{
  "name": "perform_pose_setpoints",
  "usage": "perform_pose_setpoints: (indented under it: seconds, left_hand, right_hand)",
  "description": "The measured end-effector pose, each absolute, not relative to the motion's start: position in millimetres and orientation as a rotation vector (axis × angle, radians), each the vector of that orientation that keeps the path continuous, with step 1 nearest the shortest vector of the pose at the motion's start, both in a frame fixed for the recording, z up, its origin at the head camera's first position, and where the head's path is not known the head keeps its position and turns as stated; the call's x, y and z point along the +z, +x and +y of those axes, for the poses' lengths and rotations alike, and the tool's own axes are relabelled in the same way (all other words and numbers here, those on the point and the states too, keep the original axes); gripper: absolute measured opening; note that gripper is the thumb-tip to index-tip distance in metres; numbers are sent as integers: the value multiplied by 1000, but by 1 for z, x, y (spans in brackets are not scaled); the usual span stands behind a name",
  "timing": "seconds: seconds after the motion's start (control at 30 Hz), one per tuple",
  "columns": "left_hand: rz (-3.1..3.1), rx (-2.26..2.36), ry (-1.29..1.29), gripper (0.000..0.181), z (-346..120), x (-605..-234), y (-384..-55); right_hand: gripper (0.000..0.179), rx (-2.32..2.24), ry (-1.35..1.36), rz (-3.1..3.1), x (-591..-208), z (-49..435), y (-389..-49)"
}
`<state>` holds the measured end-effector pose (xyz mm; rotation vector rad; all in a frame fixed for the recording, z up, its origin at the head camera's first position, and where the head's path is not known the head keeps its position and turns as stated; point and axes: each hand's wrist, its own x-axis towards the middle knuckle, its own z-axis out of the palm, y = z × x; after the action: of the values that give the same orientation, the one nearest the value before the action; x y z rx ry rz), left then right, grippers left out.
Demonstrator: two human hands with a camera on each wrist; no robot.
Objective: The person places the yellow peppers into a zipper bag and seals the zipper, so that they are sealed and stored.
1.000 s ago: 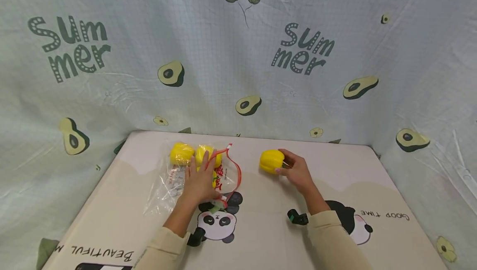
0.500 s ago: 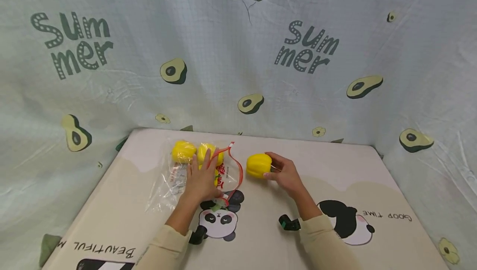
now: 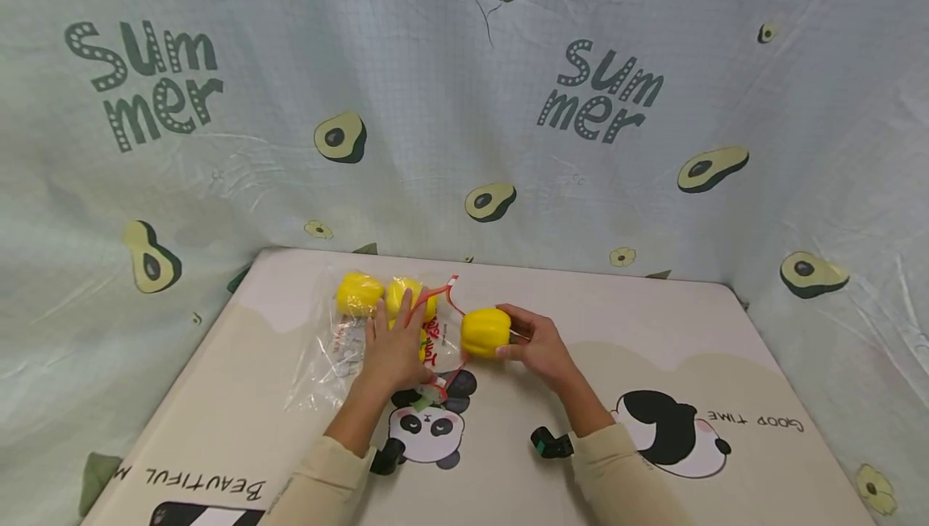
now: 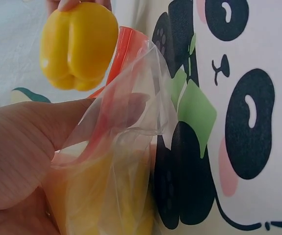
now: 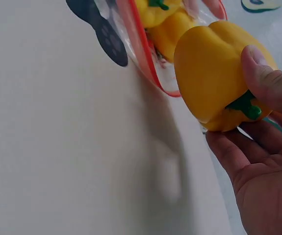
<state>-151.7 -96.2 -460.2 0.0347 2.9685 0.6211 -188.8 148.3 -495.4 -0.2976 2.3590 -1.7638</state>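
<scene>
My right hand [image 3: 540, 348] grips a yellow bell pepper [image 3: 485, 332] by its stem end, with thumb and fingers around it. Its blunt end points left, at the red-edged mouth of a clear plastic bag [image 3: 312, 373]. Several more yellow bell peppers [image 3: 360, 294] lie inside that bag. My left hand [image 3: 392, 352] lies over the bag with fingers spread, and part of it hides the peppers below. In the left wrist view the thumb [image 4: 126, 105] shows through the plastic near the red rim. From the right wrist, the green stem [image 5: 246, 105] of the gripped pepper is visible.
The table cover [image 3: 508, 461] bears printed pandas and lettering. Behind the table hangs a pale curtain [image 3: 406, 90] with avocado prints. A black wrist device [image 3: 551, 443] sits under the right forearm.
My right hand has carried the bell pepper leftward, up to the red rim of the bag. The left hand has stayed on the bag.
</scene>
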Motion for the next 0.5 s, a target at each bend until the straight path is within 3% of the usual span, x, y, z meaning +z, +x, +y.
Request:
perform_pose_setpoints:
  seconds: [0.5]
  left_hand:
    - [2967, 586, 41, 123, -94, -462, -151]
  right_hand:
    - [66, -1756, -557, 2278, -502, 116, -184]
